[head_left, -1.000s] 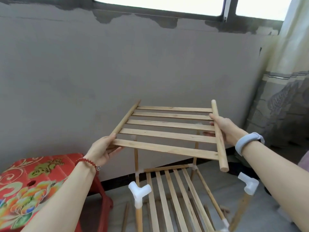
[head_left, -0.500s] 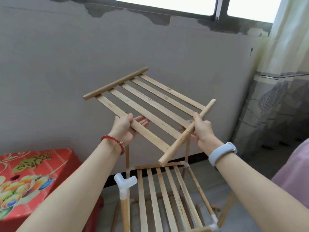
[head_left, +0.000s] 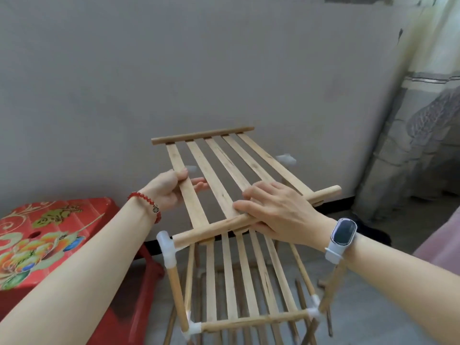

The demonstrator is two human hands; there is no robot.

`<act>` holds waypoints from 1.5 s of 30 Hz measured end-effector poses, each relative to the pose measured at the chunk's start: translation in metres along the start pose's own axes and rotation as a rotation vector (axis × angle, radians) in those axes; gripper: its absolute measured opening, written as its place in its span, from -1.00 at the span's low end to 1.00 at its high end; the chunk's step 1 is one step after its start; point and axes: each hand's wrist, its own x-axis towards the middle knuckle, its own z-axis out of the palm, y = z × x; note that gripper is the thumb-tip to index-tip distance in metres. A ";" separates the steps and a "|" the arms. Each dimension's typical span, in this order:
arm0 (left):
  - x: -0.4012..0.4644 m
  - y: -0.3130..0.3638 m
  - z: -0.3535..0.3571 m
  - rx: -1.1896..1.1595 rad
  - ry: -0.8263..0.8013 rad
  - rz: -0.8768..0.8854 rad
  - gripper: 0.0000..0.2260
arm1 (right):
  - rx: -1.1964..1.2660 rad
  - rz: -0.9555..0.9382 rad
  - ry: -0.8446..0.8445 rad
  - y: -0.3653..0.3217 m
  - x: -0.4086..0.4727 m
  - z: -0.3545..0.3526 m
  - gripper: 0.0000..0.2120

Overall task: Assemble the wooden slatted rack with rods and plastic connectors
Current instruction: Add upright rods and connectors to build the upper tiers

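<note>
Left hand (head_left: 171,192) grips an outer slat of the slatted panel (head_left: 224,175); right hand (head_left: 278,210) clasps its near rod, above the rack frame (head_left: 249,319). No legible writing.

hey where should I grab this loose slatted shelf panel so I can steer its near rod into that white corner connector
Judging by its pose, hold the slatted panel by the near rod, coming from above, as the right hand does. The round rod gives a firm wrap and steers its end toward the white connector. The left hand gripping the outer slat from the left steadies tilt.
</note>
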 end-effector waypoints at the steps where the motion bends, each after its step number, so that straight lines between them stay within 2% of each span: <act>1: 0.000 -0.002 0.000 0.007 -0.011 -0.017 -0.90 | 0.035 -0.019 -0.004 -0.002 -0.001 0.002 -0.78; 3: -0.001 -0.007 0.000 0.022 -0.038 -0.036 -0.88 | 0.067 -0.060 -0.056 -0.008 -0.007 0.009 -0.76; 6: -0.006 -0.014 -0.001 0.056 -0.099 -0.058 -0.73 | 0.070 -0.068 -0.127 -0.019 -0.016 0.020 -0.52; 8: -0.010 -0.014 -0.002 0.044 -0.166 -0.058 -0.68 | 0.055 -0.051 -0.098 -0.021 -0.017 0.021 -0.40; 10: -0.013 -0.010 0.000 0.065 -0.224 -0.049 -0.68 | 0.026 -0.027 -0.042 -0.021 -0.015 0.019 -0.38; 12: -0.016 -0.004 0.002 0.238 -0.214 -0.024 -0.71 | 0.007 0.000 0.019 -0.022 -0.007 0.018 -0.43; 15: -0.026 -0.006 -0.003 0.681 -0.066 0.107 -0.74 | -0.048 0.068 0.015 -0.024 0.005 0.021 -0.54; 17: -0.036 -0.019 -0.015 0.817 0.051 0.164 -0.71 | -0.074 0.096 0.012 -0.020 0.007 0.024 -0.57; 18: -0.042 -0.027 -0.022 0.814 0.121 0.178 -0.68 | -0.081 0.104 0.006 -0.018 0.006 0.026 -0.57; 21: -0.059 -0.051 -0.035 0.576 0.303 0.186 -0.62 | -0.097 0.121 -0.034 -0.016 0.001 0.031 -0.51; 23: -0.061 -0.070 -0.039 0.651 0.426 0.211 -0.64 | -0.109 0.107 -0.069 -0.017 -0.001 0.035 -0.52; 25: -0.060 -0.089 -0.037 0.735 0.467 0.248 -0.71 | -0.130 0.089 -0.086 -0.016 -0.002 0.037 -0.54; 27: -0.058 -0.101 -0.035 0.661 0.452 0.270 -0.78 | -0.148 0.074 -0.099 -0.016 -0.004 0.039 -0.56; 29: -0.055 -0.103 -0.040 0.627 0.417 0.268 -0.76 | -0.152 0.072 -0.116 -0.017 -0.007 0.039 -0.56; 39: -0.061 -0.094 -0.062 0.470 0.112 0.263 -0.77 | -0.151 0.063 -0.189 -0.023 -0.008 0.034 -0.56; 45: -0.063 -0.098 -0.062 0.350 0.089 0.290 -0.79 | -0.143 0.085 -0.198 -0.031 -0.010 0.039 -0.52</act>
